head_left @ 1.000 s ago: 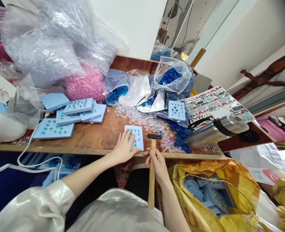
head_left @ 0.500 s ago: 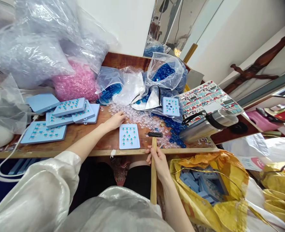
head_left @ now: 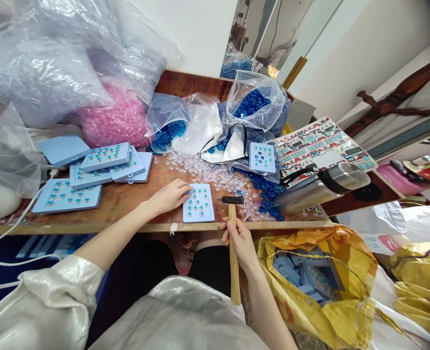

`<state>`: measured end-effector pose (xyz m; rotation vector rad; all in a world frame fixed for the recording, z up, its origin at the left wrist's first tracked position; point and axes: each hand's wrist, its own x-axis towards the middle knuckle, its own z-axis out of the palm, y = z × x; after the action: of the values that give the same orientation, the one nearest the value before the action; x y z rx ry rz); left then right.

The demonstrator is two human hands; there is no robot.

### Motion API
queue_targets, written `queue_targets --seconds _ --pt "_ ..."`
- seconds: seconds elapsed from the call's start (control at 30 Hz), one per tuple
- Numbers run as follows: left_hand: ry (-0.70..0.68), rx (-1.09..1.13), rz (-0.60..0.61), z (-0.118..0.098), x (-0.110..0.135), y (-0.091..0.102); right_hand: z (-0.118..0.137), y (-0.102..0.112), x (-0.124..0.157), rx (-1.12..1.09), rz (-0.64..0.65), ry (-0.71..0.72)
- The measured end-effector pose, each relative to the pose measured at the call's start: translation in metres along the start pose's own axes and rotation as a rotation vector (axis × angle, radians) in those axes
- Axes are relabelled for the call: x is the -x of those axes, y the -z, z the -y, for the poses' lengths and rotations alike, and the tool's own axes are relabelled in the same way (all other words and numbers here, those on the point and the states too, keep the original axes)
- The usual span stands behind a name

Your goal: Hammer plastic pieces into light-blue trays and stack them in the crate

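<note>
Pale blue boards [head_left: 67,198] are piled on the wooden table [head_left: 123,206] at the left. The left hand [head_left: 169,197] is held open and flat, its fingers just touching the edge of a lone board [head_left: 198,203], which is best kept steady that way. The right hand [head_left: 238,241] is closed tight around the wooden handle of a small hammer [head_left: 232,200], held just right of that board.
</note>
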<state>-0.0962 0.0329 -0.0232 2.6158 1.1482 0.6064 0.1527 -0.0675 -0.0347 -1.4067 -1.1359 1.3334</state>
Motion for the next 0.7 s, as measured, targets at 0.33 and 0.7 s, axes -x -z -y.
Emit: queue_targets --seconds 0.33,0.7 --pt "0.150 0.131 -0.128 0.000 -0.003 -0.006 0.018 -0.009 -0.004 0.227 0.073 0.069" --pt "0.163 0.200 -0.155 0.007 0.001 -0.006 0.073 -0.049 -0.029 0.884 0.102 0.359"
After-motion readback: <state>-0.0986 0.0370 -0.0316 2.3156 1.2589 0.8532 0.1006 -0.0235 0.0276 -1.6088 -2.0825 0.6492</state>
